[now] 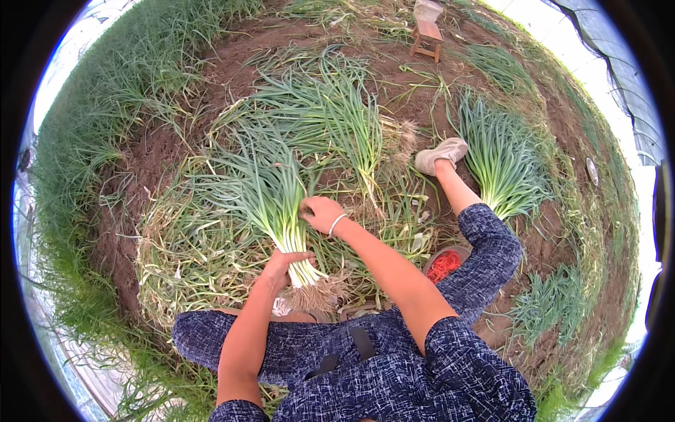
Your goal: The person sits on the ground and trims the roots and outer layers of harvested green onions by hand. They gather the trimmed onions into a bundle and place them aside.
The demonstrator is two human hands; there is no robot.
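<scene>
My left hand (278, 268) grips a bunch of green onions (282, 219) around its white stems. Brown, stringy roots (315, 296) hang out below that hand, above my lap, and the green leaves fan away from me. At the right side of the bunch is my right hand (322, 215), its fingers curled and thumb bent in near the leaves. Whether a leaf is pinched there is unclear. Beyond both hands a larger heap of green onions (327, 113) lies on the ground, with roots towards the right.
Stripped leaves (205, 264) litter the soil around me. By my right leg stands a bowl (465, 254) of red ties (444, 266). Farther right lie a green onion pile (498, 158) and a smaller green clump (548, 303). A wooden stool (428, 31) stands far off; growing plants (116, 95) line the left.
</scene>
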